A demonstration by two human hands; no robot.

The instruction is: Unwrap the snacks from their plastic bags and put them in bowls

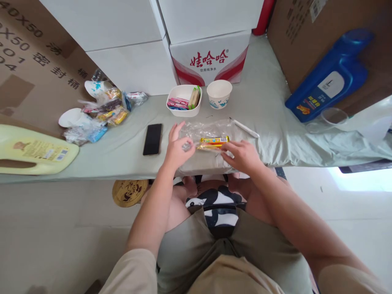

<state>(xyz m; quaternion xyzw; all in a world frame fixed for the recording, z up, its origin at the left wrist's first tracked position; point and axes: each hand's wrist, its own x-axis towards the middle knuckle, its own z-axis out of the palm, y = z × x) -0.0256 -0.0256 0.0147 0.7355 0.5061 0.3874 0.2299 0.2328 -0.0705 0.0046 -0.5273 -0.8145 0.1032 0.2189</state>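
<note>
A clear plastic bag lies on the grey-green cloth of the low table straight in front of me. A yellow snack bar lies on or in it. My left hand pinches the bag's left edge, fingers partly curled. My right hand is closed at the right end of the yellow bar, pressing on the bag.
A black phone lies left of the bag. Behind stand a white tray of snacks and a paper cup. A heap of wrapped snacks and a yellow jug lie left; a blue jug right. Boxes line the back.
</note>
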